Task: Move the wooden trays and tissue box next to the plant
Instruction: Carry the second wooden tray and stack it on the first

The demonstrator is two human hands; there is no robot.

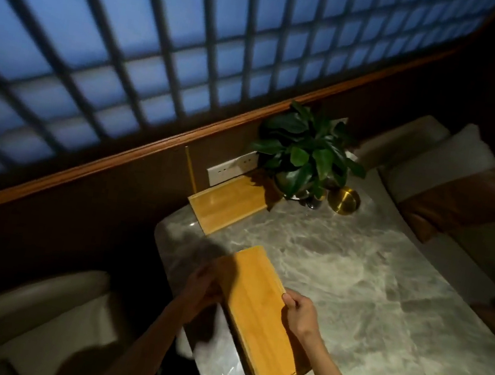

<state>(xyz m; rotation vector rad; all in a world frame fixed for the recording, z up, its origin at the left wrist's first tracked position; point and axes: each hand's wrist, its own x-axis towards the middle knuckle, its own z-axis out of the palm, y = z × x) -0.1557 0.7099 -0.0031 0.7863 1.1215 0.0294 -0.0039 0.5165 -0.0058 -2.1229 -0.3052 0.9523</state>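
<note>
A long wooden tray (256, 314) is held above the near left part of the marble table (383, 304). My left hand (202, 289) grips its left long edge and my right hand (301, 315) grips its right long edge. A second wooden tray (226, 205) lies flat at the table's far left corner, by the wall. The leafy green plant (305, 154) stands just right of that tray, touching or nearly touching it. No tissue box is in view.
A round brass object (344, 200) sits right of the plant. A wall socket plate (231, 167) is behind the far tray. Cushioned seats flank the table: one (26, 324) near left, one (450, 198) far right. A latticed window fills the wall above.
</note>
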